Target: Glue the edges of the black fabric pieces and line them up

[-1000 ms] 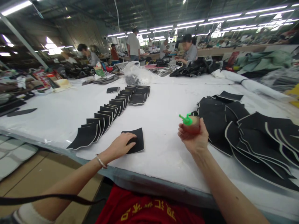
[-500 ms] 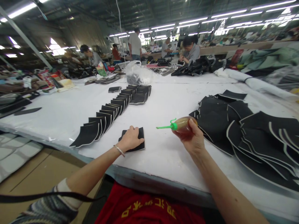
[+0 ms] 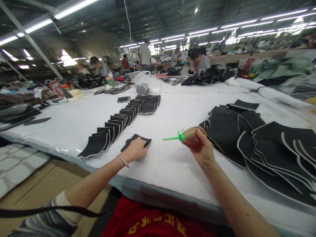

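Note:
My left hand (image 3: 135, 149) is closed on a small black fabric or leather piece (image 3: 130, 141) at the near part of the table, its fingers curled at the piece's right side. That piece is tilted, with its right corner raised a little. My right hand (image 3: 201, 146) grips a squeeze bottle (image 3: 192, 135) of brownish liquid. The bottle's thin green nozzle points left, above the table and apart from the black piece. Left of my hands, a fanned row of black pieces (image 3: 115, 126) with pale edges runs away from me.
Larger black panels (image 3: 227, 131) lie in overlapping piles at the right. One small black piece (image 3: 123, 99) sits beyond the row. Farther back are a clear plastic bag (image 3: 148, 84) and a white roll (image 3: 269, 92). Several people are in the background.
My left hand has gone from lying over the black piece to gripping its right side, and the piece has turned and tilted. My right hand still holds the bottle, nearly unmoved.

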`<state>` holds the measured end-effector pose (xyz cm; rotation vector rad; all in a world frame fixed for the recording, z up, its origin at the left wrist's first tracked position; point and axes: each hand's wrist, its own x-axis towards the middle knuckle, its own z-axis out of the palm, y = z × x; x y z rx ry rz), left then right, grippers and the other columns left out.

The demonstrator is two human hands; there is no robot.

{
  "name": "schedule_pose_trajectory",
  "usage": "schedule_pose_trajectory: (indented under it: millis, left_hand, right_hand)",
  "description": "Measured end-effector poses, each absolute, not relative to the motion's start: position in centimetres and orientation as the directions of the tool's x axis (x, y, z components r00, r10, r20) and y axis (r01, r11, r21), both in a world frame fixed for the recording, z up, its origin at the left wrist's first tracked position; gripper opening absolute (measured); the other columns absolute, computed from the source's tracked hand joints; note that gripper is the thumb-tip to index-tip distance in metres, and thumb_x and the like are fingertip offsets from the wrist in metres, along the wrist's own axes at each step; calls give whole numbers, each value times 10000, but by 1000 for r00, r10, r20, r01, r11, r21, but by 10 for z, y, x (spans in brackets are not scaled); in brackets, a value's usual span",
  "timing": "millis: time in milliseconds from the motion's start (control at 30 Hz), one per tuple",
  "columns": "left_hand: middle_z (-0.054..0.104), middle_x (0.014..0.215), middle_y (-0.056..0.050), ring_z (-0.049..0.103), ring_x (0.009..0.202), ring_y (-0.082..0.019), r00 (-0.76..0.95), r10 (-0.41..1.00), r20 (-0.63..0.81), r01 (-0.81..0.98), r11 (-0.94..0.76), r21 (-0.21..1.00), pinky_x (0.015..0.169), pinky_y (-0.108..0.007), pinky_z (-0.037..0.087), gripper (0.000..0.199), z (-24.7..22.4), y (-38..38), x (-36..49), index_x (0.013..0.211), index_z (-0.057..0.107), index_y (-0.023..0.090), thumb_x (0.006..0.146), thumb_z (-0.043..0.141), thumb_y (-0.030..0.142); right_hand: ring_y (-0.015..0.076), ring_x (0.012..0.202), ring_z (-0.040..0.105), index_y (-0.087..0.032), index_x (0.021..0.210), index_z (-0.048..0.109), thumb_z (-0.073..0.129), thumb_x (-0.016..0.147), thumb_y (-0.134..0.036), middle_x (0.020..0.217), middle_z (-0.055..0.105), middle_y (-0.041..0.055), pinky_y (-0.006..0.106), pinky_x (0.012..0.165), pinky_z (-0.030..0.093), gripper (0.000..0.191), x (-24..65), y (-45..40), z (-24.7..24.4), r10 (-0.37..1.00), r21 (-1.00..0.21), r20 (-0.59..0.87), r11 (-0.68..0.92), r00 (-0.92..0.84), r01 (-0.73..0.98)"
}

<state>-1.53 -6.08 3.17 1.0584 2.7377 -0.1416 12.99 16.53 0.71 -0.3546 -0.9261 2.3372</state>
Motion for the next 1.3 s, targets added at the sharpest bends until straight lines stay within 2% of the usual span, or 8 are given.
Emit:
schedule_pose_trajectory:
  millis: [100, 300, 400, 600, 800, 1000, 1100, 1300]
  left_hand:
    - [678, 1003, -131, 661, 918, -281, -709, 670, -219, 682, 731, 30, 795, -359, 487, 269, 28, -71, -18, 977, 683, 171, 848, 448, 200]
    - [696, 1034, -157, 664, 940, -298, -685, 703, -188, 718, 695, -18, 806, -372, 477, 287, 21, -74, -21, 1025, 653, 130, 843, 431, 145]
    - [711, 1072, -132, 667, 960, -294, -648, 738, -189, 745, 666, 43, 807, -366, 475, 371, 22, -76, -27, 1125, 658, 160, 849, 410, 141]
    - [694, 1213, -86, 653, 1060, -290, -616, 764, -193, 731, 645, 221, 853, -349, 469, 464, 17, -85, -42, 1271, 635, 237, 876, 397, 179]
    - [661, 1287, -72, 644, 1104, -282, -585, 784, -208, 733, 620, 280, 880, -333, 468, 499, 12, -88, -53, 1329, 607, 251, 886, 389, 180]
    - [654, 1296, -79, 640, 1115, -289, -575, 795, -196, 744, 607, 280, 873, -338, 472, 499, 15, -89, -49, 1337, 597, 235, 887, 388, 180]
    - [659, 1287, -79, 642, 1109, -269, -578, 791, -201, 744, 612, 269, 882, -314, 465, 489, 16, -90, -47, 1349, 581, 231, 895, 405, 194]
    - [666, 1268, -86, 650, 1086, -261, -567, 799, -201, 755, 601, 261, 874, -305, 461, 475, 17, -91, -46, 1352, 570, 219, 910, 396, 200]
  right_hand:
    - [197, 747, 688, -174, 938, 669, 834, 677, -352, 850, 704, 40, 307, 621, 621, 358, 132, 157, 8, 634, -767, 81, -454, -769, -454]
    - [170, 879, 624, -237, 1082, 639, 861, 666, -311, 989, 654, 8, 269, 751, 557, 477, 129, 132, 13, 652, -892, 264, -114, -710, -437]
    - [181, 910, 599, -247, 1090, 646, 872, 655, -308, 1005, 640, 4, 293, 839, 512, 494, 121, 121, 18, 616, -913, 357, 69, -703, -403]
    - [219, 957, 589, -282, 1135, 611, 866, 672, -354, 1066, 626, 10, 346, 911, 462, 534, 97, 105, 27, 459, -876, 470, 344, -754, -337]
    - [241, 952, 621, -257, 1185, 546, 803, 734, -420, 1123, 629, 44, 391, 900, 495, 544, 79, 99, 25, 294, -737, 535, 621, -792, -268]
    - [239, 932, 635, -249, 1194, 526, 765, 778, -444, 1116, 642, 61, 381, 881, 506, 518, 75, 98, 25, 202, -628, 572, 732, -795, -265]
    - [232, 928, 631, -253, 1183, 528, 762, 782, -431, 1109, 638, 52, 364, 863, 506, 498, 75, 98, 27, 160, -623, 554, 730, -817, -280]
    - [236, 923, 621, -252, 1169, 539, 779, 754, -424, 1119, 625, 43, 378, 872, 495, 509, 73, 104, 24, 279, -692, 534, 687, -798, -223]
